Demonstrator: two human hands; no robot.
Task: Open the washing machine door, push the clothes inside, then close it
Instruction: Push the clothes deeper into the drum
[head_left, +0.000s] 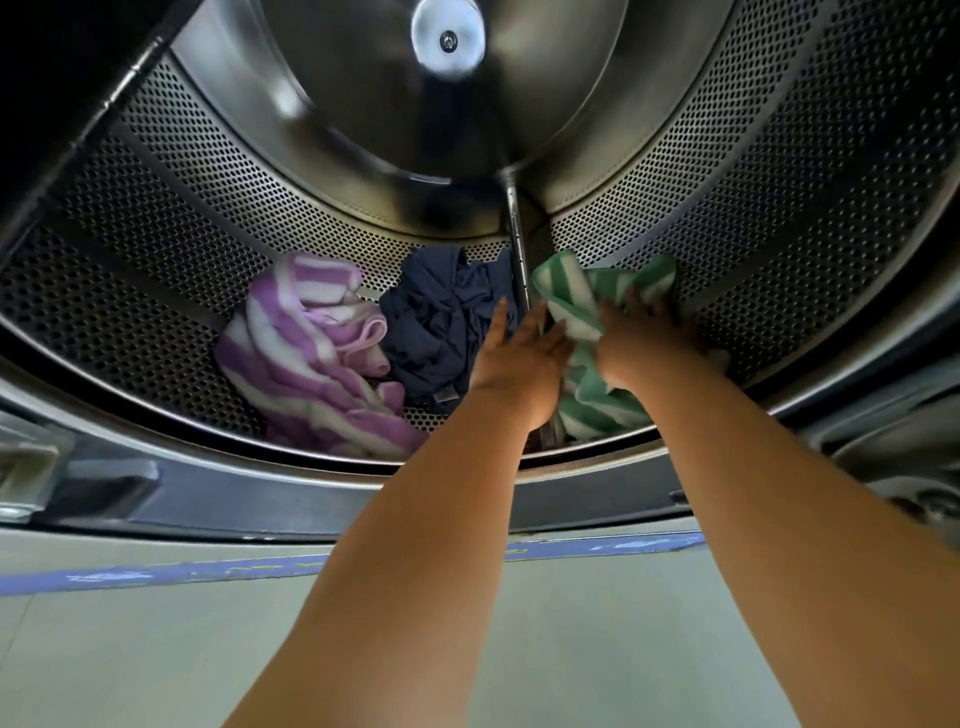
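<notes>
A: What's around the load?

B: Perforated steel drum (182, 171) fills the frame. Smooth back plate (363, 104) top centre, with one shiny hub (448, 39). One raised rib (517, 234) runs from the plate down toward centre frame. Dark door seal (260, 499) curves across the lower middle, with a blue strip (597, 548) on the pale panel beneath it. Fittings at the far left and right edges are too blurred to name.

A: Clothes, counted?

B: Three pieces, all on the drum floor. One purple-and-white striped towel (301, 358) left of centre, one navy garment (441, 322) in the middle and touching it, and one green-and-white striped towel (587, 405) right of centre. The rib sits between the navy piece and the green towel.

A: Hands?

B: Two bare arms reach up from the bottom of the frame, over the seal and into the drum. Left grip (519, 358): fingers straight, holding nothing, lying against the green towel's left edge and overlapping the navy garment. Right grip (639, 338): fingers stretched out flat on the green towel, pressing on it; fingertips in shadow.

A: Anything in the way?

B: The rib, just above the left fingertips. The green towel's lower end lies close to the seal.
</notes>
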